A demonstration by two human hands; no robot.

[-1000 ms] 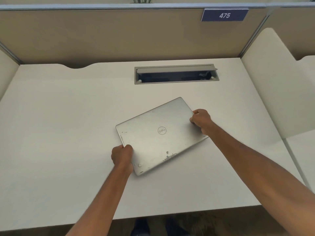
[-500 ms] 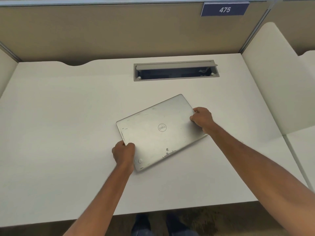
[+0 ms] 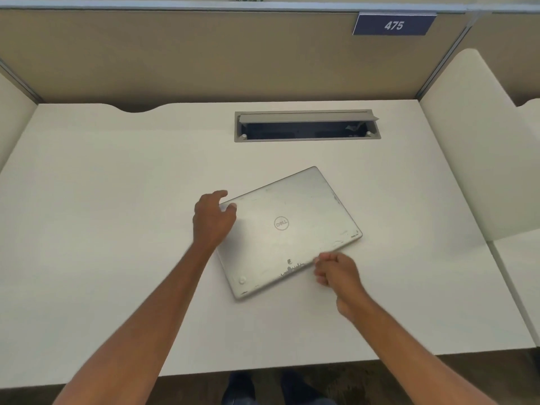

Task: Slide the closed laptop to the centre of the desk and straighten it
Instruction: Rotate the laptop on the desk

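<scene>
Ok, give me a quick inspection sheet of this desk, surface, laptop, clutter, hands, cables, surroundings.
Surface: white desk, bare apart from the laptop.
Job's things: closed silver laptop, lying flat near the middle, still skewed to the desk edge.
Clutter: nothing seen.
Hands: left hand on the laptop's far left corner; right hand curled at its near edge, contact unclear.
Cables: nothing seen; open cable tray looks dark inside.
Surroundings: beige partition with sign 475; white side divider.
</scene>
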